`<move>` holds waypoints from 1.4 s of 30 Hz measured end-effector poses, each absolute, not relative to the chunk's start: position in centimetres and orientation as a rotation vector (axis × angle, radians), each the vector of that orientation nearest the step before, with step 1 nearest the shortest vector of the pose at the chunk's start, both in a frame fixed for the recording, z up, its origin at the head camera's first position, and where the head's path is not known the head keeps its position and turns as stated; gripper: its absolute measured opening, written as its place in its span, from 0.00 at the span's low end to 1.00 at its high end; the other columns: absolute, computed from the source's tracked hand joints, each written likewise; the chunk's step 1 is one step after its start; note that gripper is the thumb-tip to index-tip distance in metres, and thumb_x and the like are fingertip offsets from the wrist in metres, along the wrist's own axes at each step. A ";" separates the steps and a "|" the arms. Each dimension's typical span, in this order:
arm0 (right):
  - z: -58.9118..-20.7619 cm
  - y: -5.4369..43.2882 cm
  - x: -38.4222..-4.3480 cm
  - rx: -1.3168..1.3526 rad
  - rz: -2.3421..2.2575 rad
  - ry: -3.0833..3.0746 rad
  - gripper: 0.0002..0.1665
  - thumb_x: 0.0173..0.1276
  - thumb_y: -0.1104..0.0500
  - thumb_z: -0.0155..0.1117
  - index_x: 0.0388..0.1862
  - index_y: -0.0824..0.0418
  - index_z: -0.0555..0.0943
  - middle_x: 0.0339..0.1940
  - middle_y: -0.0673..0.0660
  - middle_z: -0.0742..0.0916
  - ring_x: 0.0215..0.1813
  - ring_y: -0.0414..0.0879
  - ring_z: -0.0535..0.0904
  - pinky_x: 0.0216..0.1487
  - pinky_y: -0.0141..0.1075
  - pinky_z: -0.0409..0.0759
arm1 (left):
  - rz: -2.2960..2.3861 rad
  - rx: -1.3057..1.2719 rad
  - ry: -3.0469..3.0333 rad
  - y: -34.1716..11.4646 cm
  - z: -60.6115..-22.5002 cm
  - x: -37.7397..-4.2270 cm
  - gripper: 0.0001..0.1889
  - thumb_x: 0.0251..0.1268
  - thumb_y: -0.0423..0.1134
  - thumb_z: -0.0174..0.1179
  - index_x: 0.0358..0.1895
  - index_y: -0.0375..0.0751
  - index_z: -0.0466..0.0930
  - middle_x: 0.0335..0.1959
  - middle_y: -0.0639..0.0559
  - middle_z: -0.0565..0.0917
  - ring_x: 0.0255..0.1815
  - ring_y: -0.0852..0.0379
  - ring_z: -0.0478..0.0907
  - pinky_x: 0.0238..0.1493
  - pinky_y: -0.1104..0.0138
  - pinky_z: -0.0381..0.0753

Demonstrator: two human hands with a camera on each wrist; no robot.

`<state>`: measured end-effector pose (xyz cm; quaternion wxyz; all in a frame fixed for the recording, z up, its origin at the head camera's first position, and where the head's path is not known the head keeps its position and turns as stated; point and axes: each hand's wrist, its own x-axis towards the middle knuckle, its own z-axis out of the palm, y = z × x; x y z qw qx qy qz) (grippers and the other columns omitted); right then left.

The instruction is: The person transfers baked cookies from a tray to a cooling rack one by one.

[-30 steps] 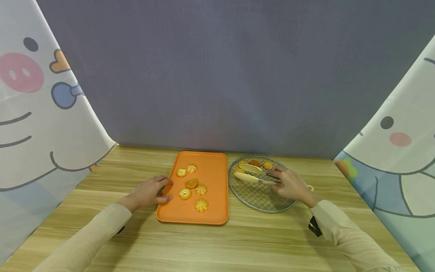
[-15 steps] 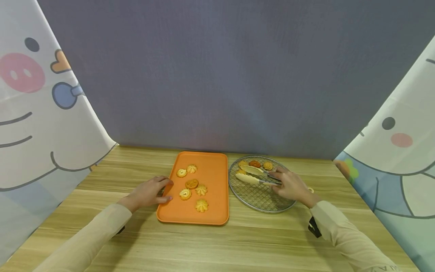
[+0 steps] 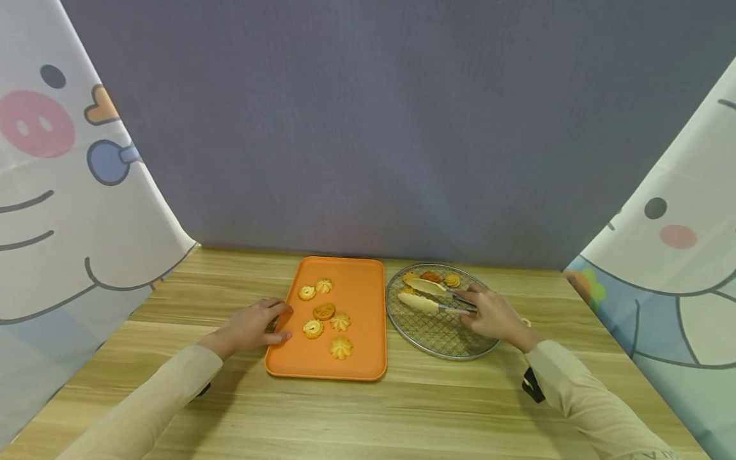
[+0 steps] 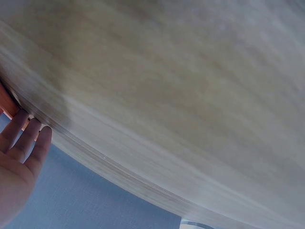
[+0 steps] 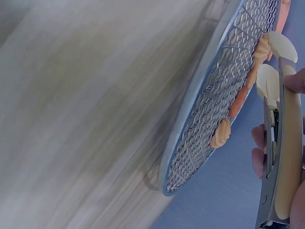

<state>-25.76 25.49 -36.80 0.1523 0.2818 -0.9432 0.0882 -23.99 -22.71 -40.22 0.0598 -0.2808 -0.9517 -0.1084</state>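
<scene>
My left hand (image 3: 253, 326) touches the left rim of an orange tray (image 3: 368, 306), fingers and thumb apart; in the left wrist view its fingers (image 4: 35, 143) extend to the tray's edge. Several piped cookies lie on the tray, among them a flower-shaped one (image 3: 341, 347) and a browner oval one (image 3: 324, 311). My right hand (image 3: 494, 313) grips tongs (image 5: 288, 143) with cream-coloured tips, parted over the far left of a round wire rack (image 3: 448, 338). A yellow cookie (image 3: 407, 290) sits between the tips, partly hidden. Beyond are a swirl cookie (image 5: 221, 133) and a reddish-brown one (image 3: 430, 276).
Tray and rack stand side by side on a wooden table (image 3: 322, 421), a narrow gap between them. A grey-blue partition (image 3: 368, 140) rises behind them, and printed cartoon cloths hang at both sides.
The tong tips have shifted slightly right and toward me, showing more of the yellow cookie at the rack's far left. My left hand and the tray stay where they were.
</scene>
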 end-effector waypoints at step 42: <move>-36.0 19.2 -21.8 1.150 0.272 -2.578 0.26 0.47 0.55 0.70 0.49 0.60 0.81 0.37 0.50 0.81 0.29 0.35 0.70 0.25 0.24 0.68 | -0.303 -0.845 -2.874 -22.8 -40.2 -24.0 0.27 0.55 0.55 0.60 0.54 0.40 0.75 0.53 0.38 0.76 0.52 0.40 0.75 0.50 0.49 0.75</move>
